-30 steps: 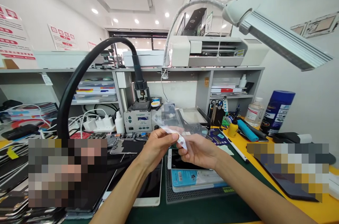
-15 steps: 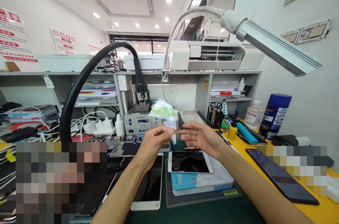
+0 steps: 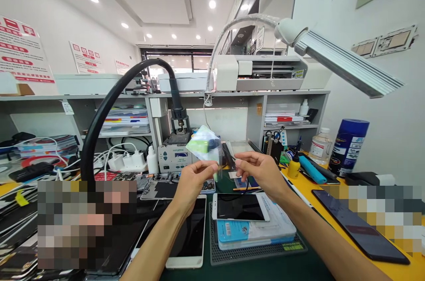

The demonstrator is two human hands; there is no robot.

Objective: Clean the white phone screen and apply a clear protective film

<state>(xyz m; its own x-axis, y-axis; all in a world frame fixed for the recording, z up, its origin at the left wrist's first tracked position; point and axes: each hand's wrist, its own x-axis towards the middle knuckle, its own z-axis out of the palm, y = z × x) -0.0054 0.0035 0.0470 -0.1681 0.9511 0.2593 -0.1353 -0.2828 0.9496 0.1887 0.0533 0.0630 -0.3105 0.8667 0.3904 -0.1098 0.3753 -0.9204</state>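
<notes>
My left hand [image 3: 195,181] pinches the lower edge of a clear plastic film [image 3: 206,144] between thumb and fingertips. The film stands upright above the bench, with whitish and green patches across it. To its right is my right hand [image 3: 260,172], its thumb and forefinger apart and the other fingers curled; I see nothing held in it. Below the hands lies a white-framed phone [image 3: 241,207] with a dark screen, on top of a blue and white box [image 3: 255,233]. A grey ridged mat [image 3: 259,258] is under the box.
A white tablet [image 3: 186,261] lies left of the mat. Behind stands a soldering or hot-air station [image 3: 172,165]; a black hose [image 3: 89,139] arches at left. At right are a dark phone [image 3: 360,223], a yellow bottle [image 3: 294,168] and a blue spray can [image 3: 348,146]. A lamp [image 3: 348,64] hangs above.
The film has tilted and turned in my left hand. My right hand has moved slightly right, away from the film, and its fingers have curled. The view has shifted a little.
</notes>
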